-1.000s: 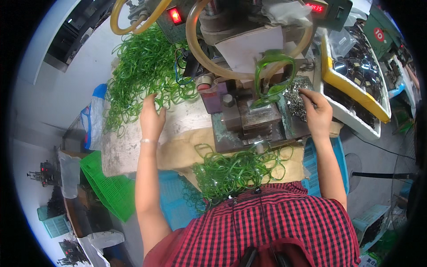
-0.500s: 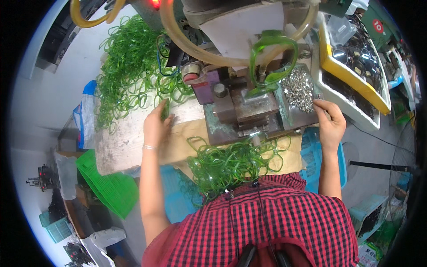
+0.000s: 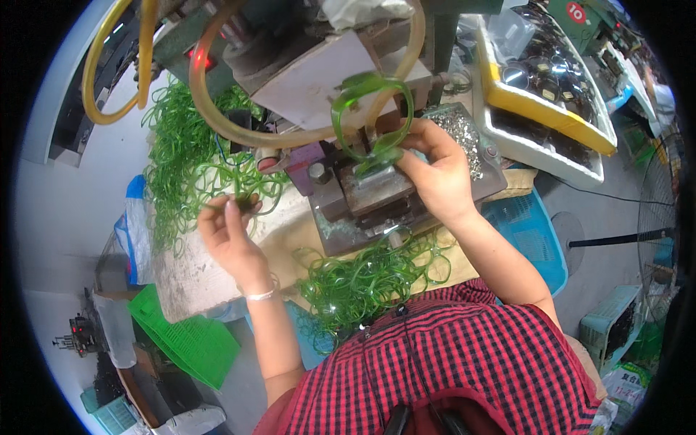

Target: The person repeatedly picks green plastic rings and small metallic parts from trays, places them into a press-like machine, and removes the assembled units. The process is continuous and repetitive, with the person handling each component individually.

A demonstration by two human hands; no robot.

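A translucent green plastic loop [image 3: 336, 119] stands upright on the metal block of a small press fixture [image 3: 377, 190]. My right hand [image 3: 442, 174] reaches in from the right, its thumb and fingers closed on the lower part of this loop. Over the board at the left, my left hand [image 3: 233, 230] pinches another green loop [image 3: 272, 190] between thumb and fingertips. Beyond it spreads a large heap of similar green loops [image 3: 177, 134]. A second pile of loops [image 3: 355, 279] lies in front of the fixture, close to my body. Small shiny metal pieces [image 3: 462, 138] are heaped on the fixture's right side.
Yellowish hoses [image 3: 210, 109] curve over the work from the machine. White foam boxes [image 3: 540, 148] with dark round parts stand at the right. Blue baskets [image 3: 533, 243] sit below the board's edge, and a green basket [image 3: 185, 337] is at lower left.
My right hand has moved left from the metal pieces to the loop on the fixture. My left hand now lifts a loop nearer its fingertips. The whole view has shifted and turned somewhat.
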